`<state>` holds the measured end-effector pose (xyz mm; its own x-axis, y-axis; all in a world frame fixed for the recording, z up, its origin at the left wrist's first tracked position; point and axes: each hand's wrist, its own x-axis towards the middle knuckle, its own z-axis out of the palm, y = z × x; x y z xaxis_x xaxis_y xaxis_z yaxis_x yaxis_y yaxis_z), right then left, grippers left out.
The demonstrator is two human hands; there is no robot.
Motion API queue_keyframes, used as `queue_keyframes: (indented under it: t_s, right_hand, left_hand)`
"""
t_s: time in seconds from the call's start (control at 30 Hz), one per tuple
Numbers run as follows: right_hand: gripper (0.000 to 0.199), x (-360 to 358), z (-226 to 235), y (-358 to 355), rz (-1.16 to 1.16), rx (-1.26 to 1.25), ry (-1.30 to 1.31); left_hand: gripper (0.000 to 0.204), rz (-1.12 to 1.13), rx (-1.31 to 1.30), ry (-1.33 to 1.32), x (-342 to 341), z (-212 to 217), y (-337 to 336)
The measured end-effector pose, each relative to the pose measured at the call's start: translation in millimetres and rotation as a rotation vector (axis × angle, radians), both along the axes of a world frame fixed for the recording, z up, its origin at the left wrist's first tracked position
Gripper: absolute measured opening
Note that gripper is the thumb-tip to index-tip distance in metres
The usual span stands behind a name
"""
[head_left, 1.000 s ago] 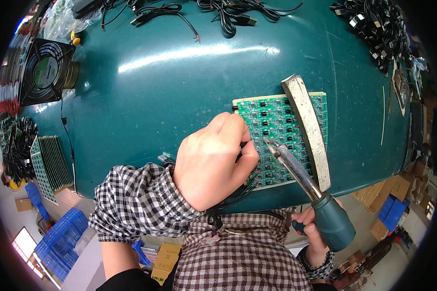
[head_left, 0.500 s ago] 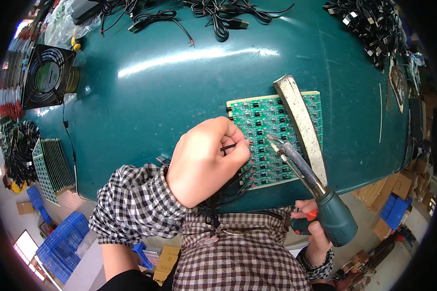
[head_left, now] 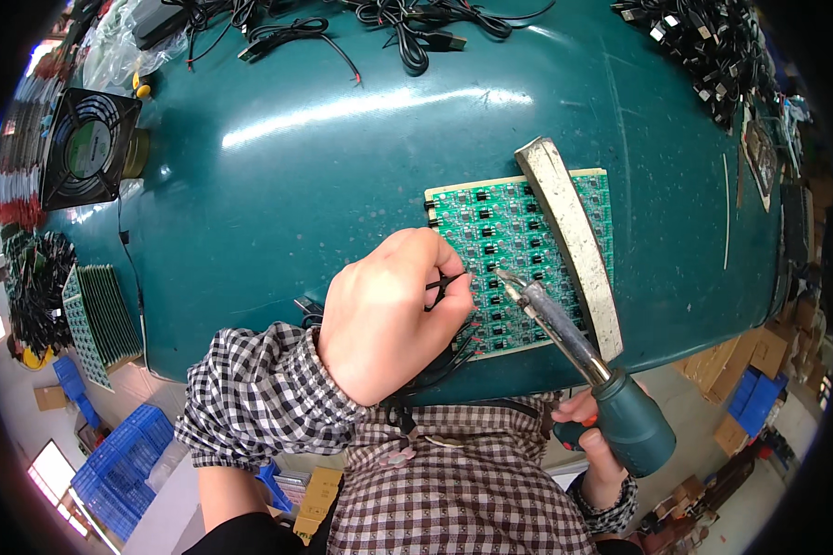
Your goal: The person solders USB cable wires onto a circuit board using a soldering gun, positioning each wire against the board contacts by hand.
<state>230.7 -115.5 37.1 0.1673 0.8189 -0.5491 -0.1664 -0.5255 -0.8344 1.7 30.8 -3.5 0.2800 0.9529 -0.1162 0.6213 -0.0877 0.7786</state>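
Note:
A green circuit board panel (head_left: 551,262) with rows of small black parts lies on the table. At its left side my left hand (head_left: 379,310) pinches a thin black cable (head_left: 442,282) between thumb and fingers, the cable's end close to the board. My right hand (head_left: 603,458) grips a dark green soldering gun (head_left: 631,421) by its handle. The gun's long metal barrel slants up and left, with its tip over the board, just right of my left fingertips. Whether the tip touches the board I cannot tell. More black cables run beneath my left hand.
A worn metal bar (head_left: 572,245) lies across the board's right part. Black cables (head_left: 407,37) are strewn along the far edge, with a large cable pile (head_left: 703,55) at far right. A black fan (head_left: 91,148) and a row of upright boards (head_left: 102,314) stand at left.
The soldering gun's tip has moved a little left and nearer, closer to my left fingertips. The board and bar appear slightly further left. My left hand still pinches the cable.

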Motion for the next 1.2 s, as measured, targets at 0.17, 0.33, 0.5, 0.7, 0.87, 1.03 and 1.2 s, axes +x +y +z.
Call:
queue_keyframes:
  t_s: [0.17,0.33,0.5,0.7,0.87,1.03,1.2]
  right_hand:
    - [0.068,-1.8,-1.6,-4.4,-0.006,0.061,-0.041]
    - [0.066,5.5,-4.4,-5.2,0.074,0.072,-0.088]
    - [0.064,5.8,-6.9,-3.1,0.154,0.119,-0.111]
    - [0.065,6.4,-7.9,-6.7,0.140,0.136,-0.125]
    - [0.063,0.9,-4.0,-2.6,0.018,0.048,-0.022]
    - [0.054,1.6,-7.4,3.5,-0.073,0.052,0.018]
    - [0.040,3.9,-10.6,7.4,-0.018,0.094,-0.024]
  left_hand:
    - [0.014,0.011,-0.058,-0.020,-1.2,-0.6,2.9]
    - [0.015,0.002,-0.035,-0.018,-0.3,-2.1,4.8]
    - [0.015,-0.004,-0.064,-0.031,-1.9,-0.8,8.7]
    - [0.015,-0.021,-0.109,-0.033,-3.2,2.3,12.5]
    - [0.012,-0.043,-0.081,-0.104,-5.5,-3.1,9.4]
    - [0.009,-0.091,0.042,0.030,-9.0,9.9,1.9]
    - [0.008,-0.097,0.061,0.075,-7.4,10.1,2.0]
